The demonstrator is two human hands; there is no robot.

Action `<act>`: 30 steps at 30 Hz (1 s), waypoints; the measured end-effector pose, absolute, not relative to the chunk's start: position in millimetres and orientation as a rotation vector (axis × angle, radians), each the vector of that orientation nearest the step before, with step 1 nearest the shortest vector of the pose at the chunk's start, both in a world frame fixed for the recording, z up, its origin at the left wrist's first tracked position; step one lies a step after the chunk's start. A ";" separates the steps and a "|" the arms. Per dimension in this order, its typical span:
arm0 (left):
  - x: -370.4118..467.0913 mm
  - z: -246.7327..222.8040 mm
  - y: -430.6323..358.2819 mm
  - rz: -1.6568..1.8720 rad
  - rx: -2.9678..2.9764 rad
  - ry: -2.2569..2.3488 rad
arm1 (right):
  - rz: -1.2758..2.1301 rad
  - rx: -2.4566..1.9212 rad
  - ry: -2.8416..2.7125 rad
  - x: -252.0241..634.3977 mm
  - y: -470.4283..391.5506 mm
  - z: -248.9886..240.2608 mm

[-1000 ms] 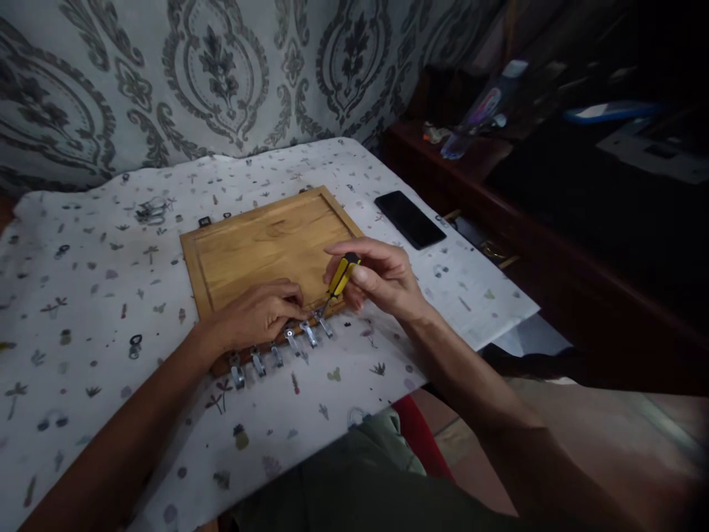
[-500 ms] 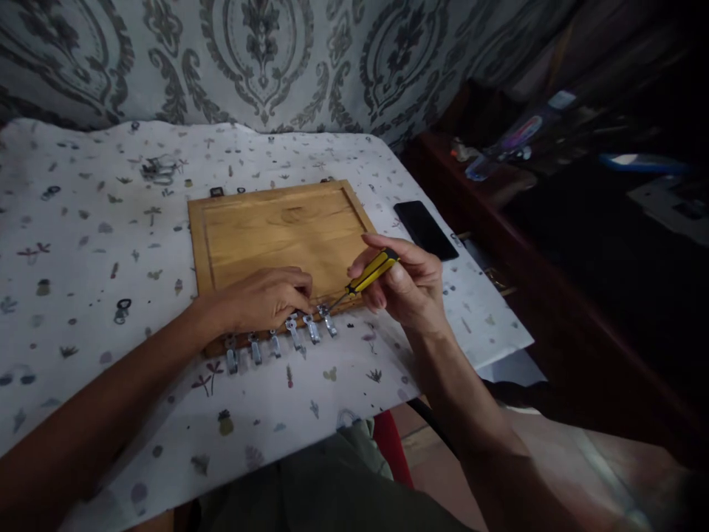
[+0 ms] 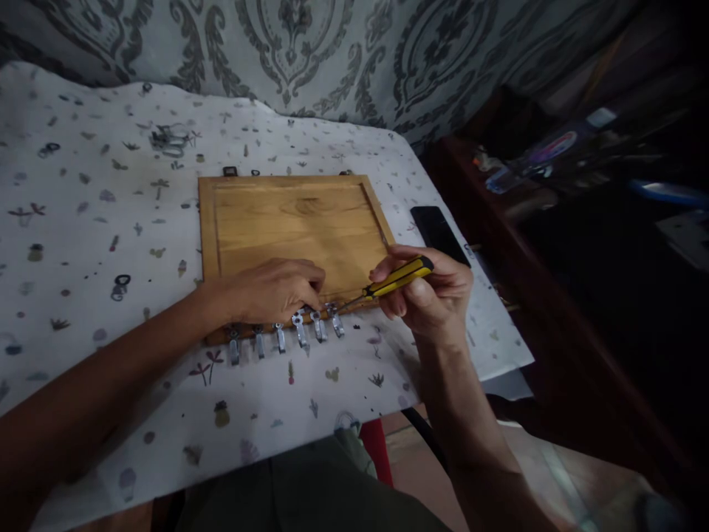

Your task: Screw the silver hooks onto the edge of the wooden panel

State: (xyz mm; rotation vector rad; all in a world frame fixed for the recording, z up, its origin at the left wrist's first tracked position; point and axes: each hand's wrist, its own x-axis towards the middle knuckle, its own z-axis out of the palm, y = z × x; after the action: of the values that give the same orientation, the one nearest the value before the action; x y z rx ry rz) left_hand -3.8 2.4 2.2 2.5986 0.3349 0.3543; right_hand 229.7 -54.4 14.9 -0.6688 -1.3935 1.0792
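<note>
A wooden board (image 3: 299,229) with a raised frame lies flat on the table. Several metal hooks (image 3: 300,330) line its near edge and stick out over the cloth. My right hand (image 3: 437,292) is closed around the yellow and black handle of a screwdriver (image 3: 399,278), whose thin shaft points left and down. Its tip meets the top of the rightmost hook (image 3: 336,322), though the exact contact is too small to make out. Resting over the board's near edge, my left hand (image 3: 277,288) has its fingers curled with the tips down by the hooks. What they pinch is hidden.
A patterned white cloth (image 3: 111,295) covers the table. A black phone (image 3: 440,230) lies right of the board, and a small pile of metal pieces (image 3: 169,140) is at the back left. To the right, a clear bottle (image 3: 532,159) lies on dark furniture. A patterned curtain (image 3: 310,52) hangs behind.
The view has shifted and tilted slightly. My right hand holds the screwdriver at a flatter slant, its handle turned further right, with the tip still by the rightmost hook. My left hand stays over the board's edge.
</note>
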 end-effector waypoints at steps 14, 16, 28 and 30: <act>-3.8 1.6 2.3 0.359 2.538 0.337 | 0.839 -0.720 -1.226 219.8 -54.0 20.3; -3.6 2.4 2.2 0.361 2.543 0.334 | 0.829 -0.722 -1.239 220.0 -53.7 19.4; -4.6 2.7 2.3 0.375 2.570 0.326 | 0.822 -0.777 -1.327 225.2 -53.1 11.4; -4.7 2.1 2.5 0.374 2.569 0.330 | 0.844 -0.721 -1.347 226.0 -53.0 11.3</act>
State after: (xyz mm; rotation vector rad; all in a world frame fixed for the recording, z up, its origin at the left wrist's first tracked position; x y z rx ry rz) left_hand -4.7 2.5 2.1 2.5685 0.3295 0.3744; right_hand 226.0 -53.0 11.3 -0.7212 -1.3470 0.8443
